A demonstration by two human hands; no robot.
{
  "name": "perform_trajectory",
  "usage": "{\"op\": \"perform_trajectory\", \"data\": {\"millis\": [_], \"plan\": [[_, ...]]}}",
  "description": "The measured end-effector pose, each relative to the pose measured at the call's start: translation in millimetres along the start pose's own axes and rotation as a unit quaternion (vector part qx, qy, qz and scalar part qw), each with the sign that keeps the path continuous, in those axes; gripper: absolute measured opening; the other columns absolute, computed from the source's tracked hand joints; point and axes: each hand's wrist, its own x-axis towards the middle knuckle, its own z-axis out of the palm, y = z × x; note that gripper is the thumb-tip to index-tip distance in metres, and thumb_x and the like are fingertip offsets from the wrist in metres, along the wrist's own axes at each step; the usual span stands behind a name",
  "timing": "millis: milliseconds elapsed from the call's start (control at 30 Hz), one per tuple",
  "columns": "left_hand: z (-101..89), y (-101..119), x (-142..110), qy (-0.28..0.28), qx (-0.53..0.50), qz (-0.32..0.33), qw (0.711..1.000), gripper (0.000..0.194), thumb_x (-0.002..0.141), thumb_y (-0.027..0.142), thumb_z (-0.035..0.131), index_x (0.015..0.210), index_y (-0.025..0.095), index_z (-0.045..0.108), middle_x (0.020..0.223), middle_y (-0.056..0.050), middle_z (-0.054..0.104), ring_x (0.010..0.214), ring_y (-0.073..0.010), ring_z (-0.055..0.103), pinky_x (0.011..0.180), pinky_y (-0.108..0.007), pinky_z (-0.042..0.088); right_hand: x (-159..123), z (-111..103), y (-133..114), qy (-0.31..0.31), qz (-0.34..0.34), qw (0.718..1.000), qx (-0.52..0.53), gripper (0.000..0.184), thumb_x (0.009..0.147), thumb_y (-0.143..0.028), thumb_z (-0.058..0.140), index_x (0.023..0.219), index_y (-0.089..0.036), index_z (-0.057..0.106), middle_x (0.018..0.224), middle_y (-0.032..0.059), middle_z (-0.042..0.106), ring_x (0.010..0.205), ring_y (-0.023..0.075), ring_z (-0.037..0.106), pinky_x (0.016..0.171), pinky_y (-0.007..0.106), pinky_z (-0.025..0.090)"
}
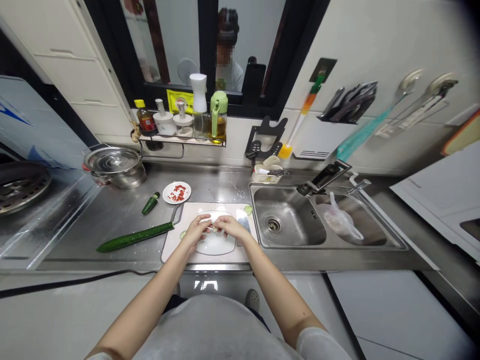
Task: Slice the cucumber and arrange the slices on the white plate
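Observation:
My left hand (195,231) and my right hand (230,227) meet over a white plate (215,245) that lies on the white cutting board (176,245). Both hands have their fingers pinched together on a small pale green piece (214,229), too small to name for sure. A knife blade (243,220) lies on the board just right of my right hand. A cucumber slice (248,209) sits at the board's far right corner, and another slice (182,234) lies by my left wrist.
A long cucumber (135,237) and a short cucumber end (150,203) lie left of the board. Behind are a small plate of red bits (176,192), a lidded steel pot (114,166) and a rack of bottles (183,125). A double sink (288,220) with a plastic bag (339,220) is at right.

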Motion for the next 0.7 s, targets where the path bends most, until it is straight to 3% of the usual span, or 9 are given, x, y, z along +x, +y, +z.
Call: {"op": "perform_trajectory", "data": {"millis": [333, 700], "plan": [[5.0, -22, 54, 0.041, 0.035, 0.025, 0.998, 0.048, 0.058, 0.030, 0.070, 0.103, 0.015, 0.064, 0.066, 0.002, 0.062, 0.050, -0.0065, 0.049, 0.044, -0.016, 0.025, 38, -13, 27, 0.012, 0.062, 0.996, -0.070, 0.011, 0.082, -0.022, 0.059, 0.072, -0.015, 0.058, 0.062, -0.0027, 0.062, 0.047, 0.0056, 0.052, 0.039, 0.014, 0.033], [3.5, -53, 112, 0.078, 0.127, 0.079, 0.986, 0.033, 0.063, 0.027, 0.066, 0.093, 0.015, 0.068, 0.060, 0.003, 0.063, 0.054, -0.0103, 0.054, 0.060, -0.023, 0.043, 72, -14, 42, 0.072, 0.125, 0.975, -0.169, 0.009, 0.080, -0.016, 0.056, 0.073, -0.014, 0.060, 0.048, -0.0031, 0.058, 0.039, 0.0071, 0.051, 0.040, 0.016, 0.035]]}}
